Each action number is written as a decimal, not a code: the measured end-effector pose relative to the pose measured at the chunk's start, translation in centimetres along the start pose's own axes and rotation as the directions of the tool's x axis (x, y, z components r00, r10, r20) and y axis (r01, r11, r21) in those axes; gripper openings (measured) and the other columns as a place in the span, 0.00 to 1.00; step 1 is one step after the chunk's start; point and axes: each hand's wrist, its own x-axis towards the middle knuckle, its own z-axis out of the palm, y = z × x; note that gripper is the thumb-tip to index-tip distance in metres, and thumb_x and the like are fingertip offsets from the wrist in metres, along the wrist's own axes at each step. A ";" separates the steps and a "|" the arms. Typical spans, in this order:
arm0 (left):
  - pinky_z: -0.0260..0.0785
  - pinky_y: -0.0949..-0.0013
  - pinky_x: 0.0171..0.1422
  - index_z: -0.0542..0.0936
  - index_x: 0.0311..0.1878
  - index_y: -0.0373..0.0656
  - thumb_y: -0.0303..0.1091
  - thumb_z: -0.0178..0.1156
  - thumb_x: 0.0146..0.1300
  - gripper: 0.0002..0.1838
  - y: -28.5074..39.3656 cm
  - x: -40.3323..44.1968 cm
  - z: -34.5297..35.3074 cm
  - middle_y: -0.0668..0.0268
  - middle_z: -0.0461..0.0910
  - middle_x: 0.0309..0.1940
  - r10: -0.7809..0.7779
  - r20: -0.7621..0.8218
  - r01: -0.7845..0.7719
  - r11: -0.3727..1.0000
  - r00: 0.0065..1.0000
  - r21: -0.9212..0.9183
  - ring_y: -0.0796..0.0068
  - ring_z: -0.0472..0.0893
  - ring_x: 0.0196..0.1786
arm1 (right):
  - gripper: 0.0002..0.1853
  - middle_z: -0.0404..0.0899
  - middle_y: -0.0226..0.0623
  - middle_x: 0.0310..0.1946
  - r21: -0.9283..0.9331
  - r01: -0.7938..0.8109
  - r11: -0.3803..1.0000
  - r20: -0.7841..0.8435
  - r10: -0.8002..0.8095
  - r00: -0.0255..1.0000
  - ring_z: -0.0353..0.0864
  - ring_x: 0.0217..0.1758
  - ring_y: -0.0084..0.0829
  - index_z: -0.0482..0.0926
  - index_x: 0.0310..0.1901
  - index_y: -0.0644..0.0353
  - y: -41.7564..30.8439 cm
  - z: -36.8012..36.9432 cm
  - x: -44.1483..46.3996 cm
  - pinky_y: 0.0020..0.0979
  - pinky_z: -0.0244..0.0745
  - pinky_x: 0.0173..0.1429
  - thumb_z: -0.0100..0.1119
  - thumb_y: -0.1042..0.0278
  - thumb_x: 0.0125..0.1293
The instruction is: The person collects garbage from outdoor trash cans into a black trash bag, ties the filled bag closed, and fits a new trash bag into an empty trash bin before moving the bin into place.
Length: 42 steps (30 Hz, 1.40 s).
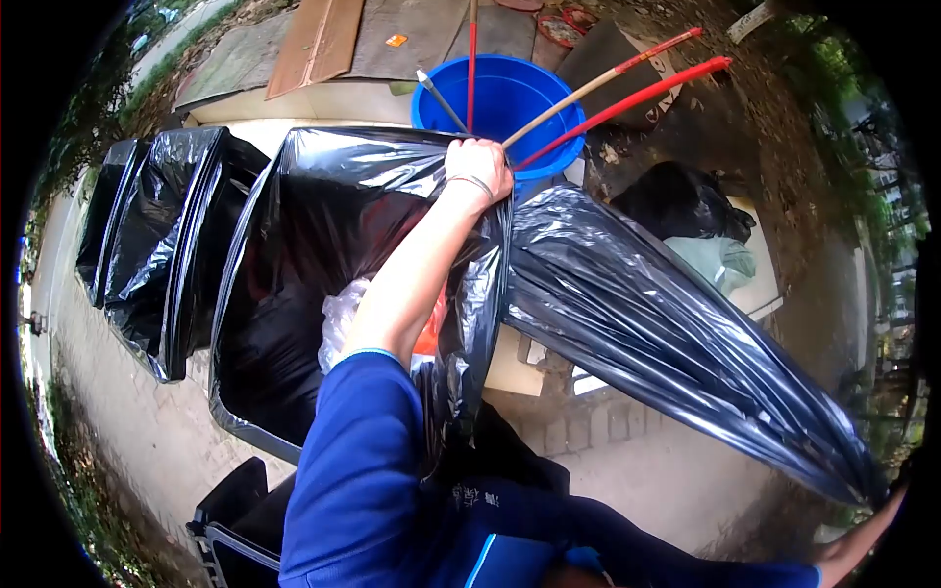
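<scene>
My left hand [480, 167] is closed on the top edge of a black garbage bag that lines a wide open bin [294, 147]. A thin band circles that wrist. Inside the lined bin lie a pale plastic bag [341, 318] and something orange-red [431, 328], partly behind my forearm. A long stretch of black garbage bag [667, 314] runs taut from beside my left hand to the lower right. It narrows to a gathered end at my right hand [890, 502], whose fingers are mostly lost in the dark edge of the view.
A blue bucket [495, 83] holds several long handles, two of them red. More black-lined bins [162, 245] stand at left, and a dark bin [245, 519] is at lower left. A black bag [676, 201] and a greenish bag [711, 260] lie at right. Cardboard [316, 44] lies behind.
</scene>
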 end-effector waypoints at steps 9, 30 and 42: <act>0.61 0.62 0.47 0.77 0.30 0.46 0.37 0.50 0.46 0.10 0.7 0.2 1.4 0.64 0.77 0.33 0.021 -0.051 -0.018 0.998 0.998 0.059 0.67 0.76 0.40 | 0.11 0.73 0.42 0.36 -0.161 -0.072 0.984 0.127 0.093 0.988 0.72 0.37 0.39 0.70 0.41 0.63 9.5 -3.6 -2.0 0.34 0.67 0.44 0.47 0.69 0.58; 0.58 0.49 0.39 0.76 0.43 0.45 0.37 0.51 0.52 0.15 7.7 3.0 7.6 0.61 0.74 0.43 -0.047 0.601 -0.482 0.550 0.798 0.682 0.57 0.73 0.43 | 0.18 0.71 0.43 0.39 0.692 0.356 0.628 -0.126 -0.380 0.916 0.70 0.45 0.40 0.68 0.44 0.64 -32.6 1.6 -4.1 0.31 0.65 0.49 0.49 0.85 0.48; 0.56 0.53 0.56 0.67 0.49 0.45 0.34 0.50 0.50 0.20 11.7 -6.5 4.6 0.59 0.74 0.42 0.260 0.655 -0.336 0.942 0.710 -0.009 0.63 0.70 0.52 | 0.11 0.71 0.44 0.31 0.964 0.182 -0.195 -0.245 -0.380 0.892 0.72 0.35 0.42 0.68 0.32 0.65 -49.1 -10.9 -15.9 0.32 0.68 0.41 0.51 0.87 0.45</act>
